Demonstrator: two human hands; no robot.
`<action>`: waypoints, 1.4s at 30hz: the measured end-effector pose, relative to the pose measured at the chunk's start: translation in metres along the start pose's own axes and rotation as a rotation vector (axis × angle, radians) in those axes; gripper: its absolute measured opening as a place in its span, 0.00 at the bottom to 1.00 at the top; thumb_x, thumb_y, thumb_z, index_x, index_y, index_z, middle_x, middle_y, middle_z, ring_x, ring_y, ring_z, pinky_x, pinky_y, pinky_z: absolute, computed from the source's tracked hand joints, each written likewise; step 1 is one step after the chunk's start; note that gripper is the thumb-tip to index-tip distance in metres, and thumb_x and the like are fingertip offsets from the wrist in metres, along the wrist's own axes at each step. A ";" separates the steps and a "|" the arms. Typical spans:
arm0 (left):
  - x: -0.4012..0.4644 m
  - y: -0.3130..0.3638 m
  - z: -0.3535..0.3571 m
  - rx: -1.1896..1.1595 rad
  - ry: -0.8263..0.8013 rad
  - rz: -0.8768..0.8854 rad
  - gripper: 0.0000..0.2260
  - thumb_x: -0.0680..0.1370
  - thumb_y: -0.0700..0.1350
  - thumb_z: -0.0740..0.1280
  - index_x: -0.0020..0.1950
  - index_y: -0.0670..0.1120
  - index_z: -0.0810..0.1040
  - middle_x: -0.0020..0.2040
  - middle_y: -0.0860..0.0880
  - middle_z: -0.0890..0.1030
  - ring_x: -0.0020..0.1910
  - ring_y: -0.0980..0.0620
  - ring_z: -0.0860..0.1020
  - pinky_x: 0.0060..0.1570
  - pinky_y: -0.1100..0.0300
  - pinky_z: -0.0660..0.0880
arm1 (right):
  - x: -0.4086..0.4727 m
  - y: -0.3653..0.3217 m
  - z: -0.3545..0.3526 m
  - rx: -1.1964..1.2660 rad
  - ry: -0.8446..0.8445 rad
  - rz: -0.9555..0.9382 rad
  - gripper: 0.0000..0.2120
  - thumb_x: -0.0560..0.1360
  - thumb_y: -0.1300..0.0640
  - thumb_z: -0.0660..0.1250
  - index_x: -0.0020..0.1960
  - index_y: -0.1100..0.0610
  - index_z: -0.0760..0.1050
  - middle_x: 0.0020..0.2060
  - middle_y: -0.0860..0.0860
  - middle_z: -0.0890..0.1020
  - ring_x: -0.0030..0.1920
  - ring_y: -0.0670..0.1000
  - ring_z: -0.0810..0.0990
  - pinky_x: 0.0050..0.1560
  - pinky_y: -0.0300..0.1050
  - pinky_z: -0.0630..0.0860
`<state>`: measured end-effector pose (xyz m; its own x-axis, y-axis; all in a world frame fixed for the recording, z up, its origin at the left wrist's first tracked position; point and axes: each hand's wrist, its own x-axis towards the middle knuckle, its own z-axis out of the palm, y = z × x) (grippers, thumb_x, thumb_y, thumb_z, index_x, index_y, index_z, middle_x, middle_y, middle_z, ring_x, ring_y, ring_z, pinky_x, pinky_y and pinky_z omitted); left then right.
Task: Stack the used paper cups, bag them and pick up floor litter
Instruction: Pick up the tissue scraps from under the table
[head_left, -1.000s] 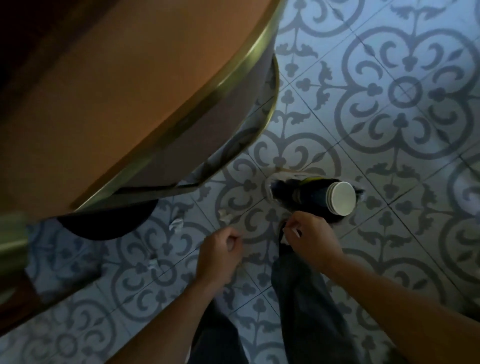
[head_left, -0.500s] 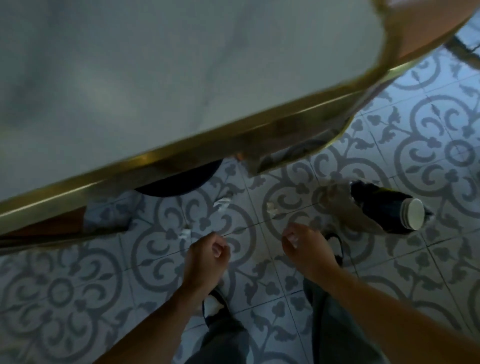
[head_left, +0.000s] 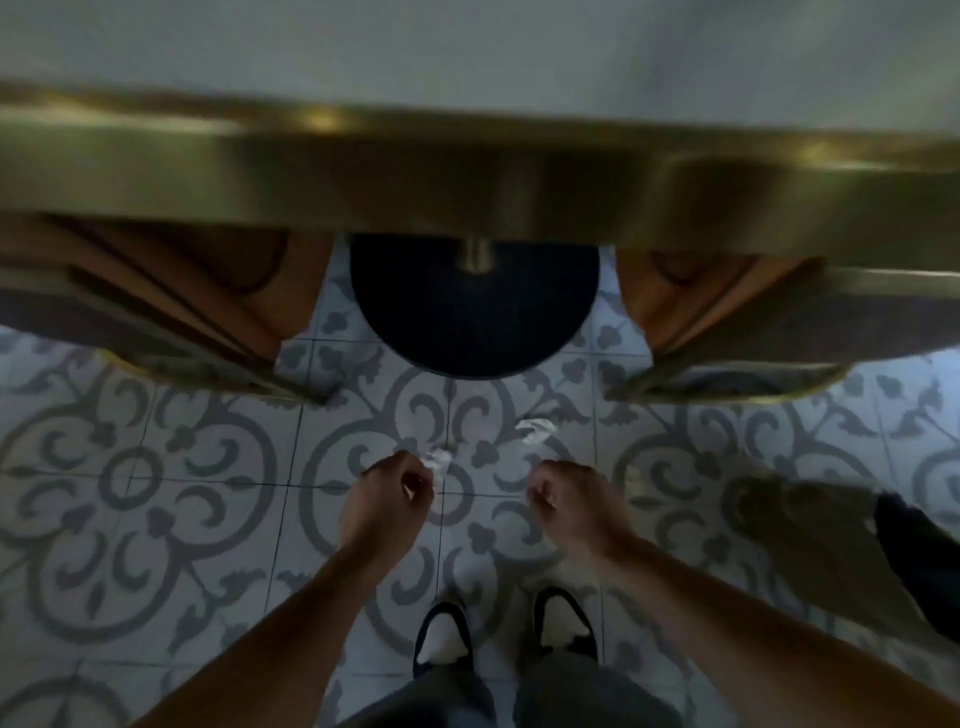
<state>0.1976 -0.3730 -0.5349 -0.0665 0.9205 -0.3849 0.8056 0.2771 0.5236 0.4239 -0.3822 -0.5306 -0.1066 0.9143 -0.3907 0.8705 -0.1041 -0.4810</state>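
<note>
Head view, starting nearest you: your two shoes (head_left: 441, 631) stand side by side on the patterned floor (head_left: 156, 519), and both forearms reach forward over them. Your left hand (head_left: 387, 501) is loosely curled, fingers bent inward; something pale seems to show inside it, but the blur makes it impossible to say whether it grips a scrap. Your right hand (head_left: 574, 501) is curled the same way, and again you cannot tell whether it holds anything. Just beyond your left hand's fingertips, almost touching them, lies a small crumpled white scrap (head_left: 439, 458); a second white scrap (head_left: 535, 428) lies a little farther off, ahead of your right hand. At the right edge, low on the floor, sits a dim shape that looks like the bag (head_left: 831, 545), too blurred to confirm the cups inside. To do this step well, take the near scrap first: lower your left hand straight down, pinch it with thumb and two fingers, then let your right hand take the farther one. Watch your head as you bend, since the brass-edged surface (head_left: 467, 171) hangs close above, with its dark round base (head_left: 472, 322) and two chairs (head_left: 197, 291) just beyond the litter.
</note>
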 end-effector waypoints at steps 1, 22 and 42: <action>0.013 -0.012 0.005 0.019 -0.002 0.007 0.02 0.77 0.46 0.69 0.44 0.52 0.78 0.39 0.57 0.80 0.36 0.61 0.77 0.31 0.67 0.70 | 0.016 0.002 0.010 -0.047 -0.018 -0.055 0.05 0.75 0.53 0.65 0.45 0.52 0.79 0.41 0.45 0.82 0.38 0.43 0.75 0.35 0.34 0.66; 0.221 -0.120 0.120 0.742 -0.135 0.454 0.04 0.77 0.46 0.65 0.51 0.51 0.77 0.49 0.51 0.78 0.49 0.48 0.79 0.46 0.54 0.76 | 0.235 0.152 0.140 -0.794 -0.190 -0.565 0.10 0.78 0.53 0.58 0.49 0.54 0.77 0.44 0.50 0.80 0.46 0.52 0.78 0.47 0.50 0.74; 0.197 -0.117 0.187 0.861 -0.556 0.454 0.33 0.70 0.54 0.76 0.72 0.49 0.68 0.69 0.48 0.74 0.66 0.46 0.73 0.61 0.54 0.71 | 0.191 0.193 0.141 -0.835 -0.418 -0.422 0.17 0.78 0.53 0.59 0.66 0.48 0.70 0.78 0.52 0.52 0.72 0.56 0.64 0.65 0.51 0.72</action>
<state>0.2008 -0.2753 -0.8144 0.4360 0.5770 -0.6907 0.8412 -0.5341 0.0848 0.5037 -0.2830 -0.8086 -0.5019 0.5872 -0.6351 0.7628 0.6466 -0.0050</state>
